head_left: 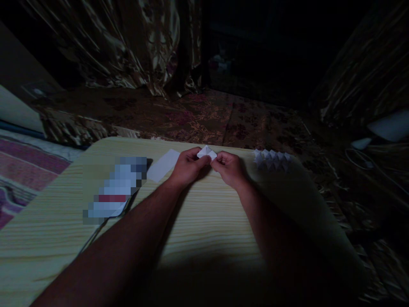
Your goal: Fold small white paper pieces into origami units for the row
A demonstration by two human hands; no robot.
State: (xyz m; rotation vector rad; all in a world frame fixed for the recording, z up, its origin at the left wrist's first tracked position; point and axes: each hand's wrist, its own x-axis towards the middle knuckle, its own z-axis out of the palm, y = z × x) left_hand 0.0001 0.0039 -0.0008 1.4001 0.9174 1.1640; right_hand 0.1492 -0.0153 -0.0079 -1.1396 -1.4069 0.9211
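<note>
A small folded piece of white paper (207,150) is held between both hands just above the far part of the table. My left hand (188,165) pinches its left side, thumb laid across the front. My right hand (227,165) has its fingers curled at the paper's right corner. Left of my left hand lies a flat white paper sheet (163,165), partly hidden behind that hand. Several folded white paper pieces (272,159) with pointed tips stand in rows to the right of my right hand.
On the left of the light wooden table (217,213) lies a pixelated, pale flat object (116,189) with a cable running toward me. Beyond the far edge is a patterned cloth surface (198,117) below curtains (143,42). A white lamp-like object (390,125) is at the right.
</note>
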